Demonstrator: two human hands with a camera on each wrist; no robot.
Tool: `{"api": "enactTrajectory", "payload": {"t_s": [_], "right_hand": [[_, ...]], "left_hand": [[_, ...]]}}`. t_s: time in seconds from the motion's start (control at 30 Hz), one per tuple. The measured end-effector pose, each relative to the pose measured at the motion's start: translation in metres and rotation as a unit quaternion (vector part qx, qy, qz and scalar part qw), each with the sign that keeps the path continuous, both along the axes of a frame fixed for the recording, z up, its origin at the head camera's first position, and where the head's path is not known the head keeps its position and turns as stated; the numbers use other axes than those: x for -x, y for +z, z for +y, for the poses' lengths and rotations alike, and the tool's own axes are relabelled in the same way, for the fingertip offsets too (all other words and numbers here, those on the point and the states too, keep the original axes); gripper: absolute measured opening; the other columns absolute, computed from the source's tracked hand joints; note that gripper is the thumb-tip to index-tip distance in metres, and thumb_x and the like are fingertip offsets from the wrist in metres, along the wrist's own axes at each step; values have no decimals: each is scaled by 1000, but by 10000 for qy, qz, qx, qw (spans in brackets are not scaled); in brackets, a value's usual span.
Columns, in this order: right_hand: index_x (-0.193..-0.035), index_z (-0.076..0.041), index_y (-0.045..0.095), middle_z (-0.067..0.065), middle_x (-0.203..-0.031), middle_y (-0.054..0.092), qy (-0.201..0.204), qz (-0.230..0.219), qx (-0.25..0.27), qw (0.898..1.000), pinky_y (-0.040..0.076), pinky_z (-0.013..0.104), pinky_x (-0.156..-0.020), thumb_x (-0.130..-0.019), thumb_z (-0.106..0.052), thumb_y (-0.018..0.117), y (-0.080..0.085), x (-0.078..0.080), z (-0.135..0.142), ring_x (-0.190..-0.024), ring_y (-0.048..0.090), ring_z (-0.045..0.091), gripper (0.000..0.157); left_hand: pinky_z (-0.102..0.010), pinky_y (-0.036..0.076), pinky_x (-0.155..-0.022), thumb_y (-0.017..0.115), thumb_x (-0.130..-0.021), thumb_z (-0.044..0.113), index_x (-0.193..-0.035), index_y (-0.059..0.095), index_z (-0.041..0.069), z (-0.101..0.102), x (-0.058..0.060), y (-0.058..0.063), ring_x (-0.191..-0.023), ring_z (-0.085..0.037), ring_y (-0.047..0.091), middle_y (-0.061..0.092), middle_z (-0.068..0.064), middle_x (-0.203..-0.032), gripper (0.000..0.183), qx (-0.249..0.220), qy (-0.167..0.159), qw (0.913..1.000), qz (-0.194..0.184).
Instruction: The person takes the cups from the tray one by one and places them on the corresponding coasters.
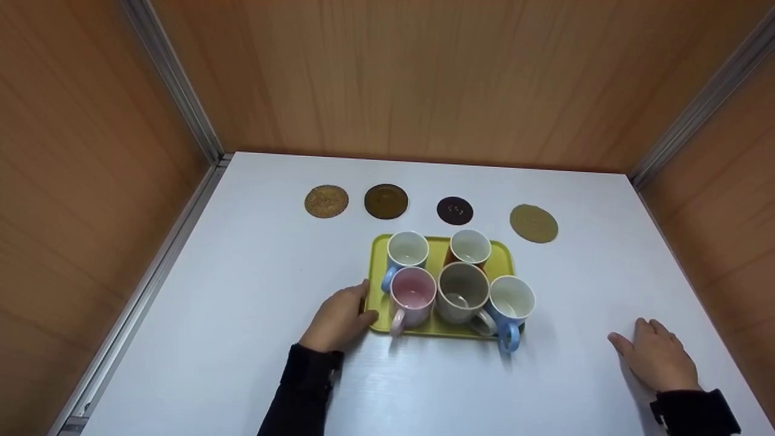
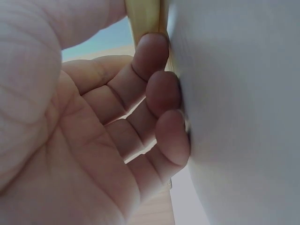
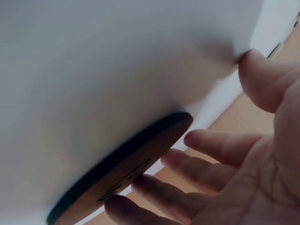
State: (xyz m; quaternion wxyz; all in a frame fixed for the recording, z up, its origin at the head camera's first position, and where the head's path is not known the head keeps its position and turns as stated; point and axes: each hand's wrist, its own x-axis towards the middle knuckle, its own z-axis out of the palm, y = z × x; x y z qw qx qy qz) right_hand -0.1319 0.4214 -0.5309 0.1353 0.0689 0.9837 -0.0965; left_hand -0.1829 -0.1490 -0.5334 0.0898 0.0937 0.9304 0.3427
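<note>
A yellow tray [image 1: 439, 243] bears several mugs, crowded together. At its near left sits a pink mug [image 1: 413, 293]; beside that stands a larger grey-white mug [image 1: 462, 293]. A light-blue mug [image 1: 510, 303] overhangs the near right corner. Behind are another blue mug [image 1: 407, 251] and a brown one [image 1: 469, 248]. My left hand [image 1: 340, 316] grips the tray's left edge, with curled fingers [image 2: 164, 96] against its yellow rim [image 2: 144, 18]. My right hand [image 1: 660, 357] rests on the table at the right, fingers relaxed. A round brown coaster [image 3: 140, 164] with a dark edge shows close to its fingertips in the right wrist view.
Behind the tray lie several round coasters: a speckled tan one [image 1: 326, 201], a dark olive one [image 1: 386, 201], a small dark one [image 1: 455, 210] and a yellowish one [image 1: 533, 223]. Wooden panels [image 1: 412, 79] enclose the white table [image 1: 242, 266] at the back and sides.
</note>
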Motion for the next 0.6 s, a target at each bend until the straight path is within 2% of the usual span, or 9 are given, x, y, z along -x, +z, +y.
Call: {"api": "enactTrajectory", "payload": {"t_s": [0.13, 0.17, 0.23, 0.3, 0.33, 0.4, 0.47, 0.5, 0.6], "right_hand": [[-148, 30, 28, 59, -150, 20, -204, -246, 11, 9995, 38, 85, -104, -106, -66, 49, 5, -8, -6, -135, 27, 77, 107], [-147, 30, 29, 59, -148, 23, -275, -322, -10, 9991, 39, 84, -103, -105, -67, 51, 7, -11, -8, -134, 29, 77, 108], [-140, 30, 39, 57, -139, 38, -378, -406, -69, 9984, 50, 77, -96, -102, -66, 57, 11, -15, -13, -125, 43, 71, 106], [-119, 28, 56, 48, -112, 57, -412, -439, -89, 9981, 58, 61, -80, -100, -64, 61, 15, -19, -17, -102, 61, 58, 94], [-105, 24, 61, 39, -96, 62, -407, -442, -99, 9981, 58, 52, -71, -100, -63, 62, 16, -21, -19, -88, 64, 49, 87], [-80, 11, 64, 19, -72, 59, -374, -437, -101, 9983, 48, 38, -58, -101, -59, 62, 18, -21, -22, -69, 59, 30, 73], [-66, -1, 61, 8, -62, 53, -304, -436, -66, 9986, 43, 33, -55, -102, -56, 62, 19, -19, -22, -62, 54, 22, 66], [-67, 0, 61, 8, -62, 53, -225, -430, -66, 9988, 44, 34, -56, -103, -56, 61, 19, -16, -22, -63, 55, 22, 67], [-82, 18, 65, 28, -77, 65, 137, -302, -133, 9994, 57, 48, -69, -105, -56, 59, 15, -4, -17, -77, 66, 42, 77]], "left_hand": [[-50, 52, -113, 76, -97, 19, -158, 50, 1, 1, 0, 0, -129, -26, 65, 71, -15, -139, 68, -33, 9, 10000, -65], [-50, 52, -113, 76, -97, 19, -158, 50, 1, 1, 0, 0, -127, -26, 66, 71, -14, -138, 68, -47, 12, 9999, -91], [-50, 51, -114, 76, -98, 19, -159, 49, 2, 2, -1, 0, -129, -25, 65, 71, -13, -139, 68, -49, 38, 9999, -137], [-50, 50, -115, 75, -98, 19, -159, 49, 4, 2, 0, 1, -131, -25, 64, 70, -13, -140, 68, -49, 65, 9998, -161], [-50, 50, -116, 75, -98, 19, -159, 49, 4, 2, 0, 1, -132, -26, 64, 70, -13, -141, 68, -45, 80, 9998, -156], [-51, 49, -117, 75, -98, 20, -160, 48, 4, 2, 0, 1, -135, -27, 63, 68, -14, -144, 69, -29, 97, 9999, -140], [-51, 49, -117, 75, -99, 20, -160, 48, 3, 2, 0, 1, -134, -27, 63, 68, -14, -144, 69, -27, 85, 9999, -130], [-51, 50, -116, 75, -98, 20, -160, 48, 3, 2, 0, 1, -134, -27, 63, 68, -15, -143, 69, -21, 78, 9999, -116], [-51, 51, -115, 76, -98, 19, -159, 49, 3, 1, 0, 1, -131, -26, 64, 70, -14, -140, 69, -39, 44, 9999, -90]]}}
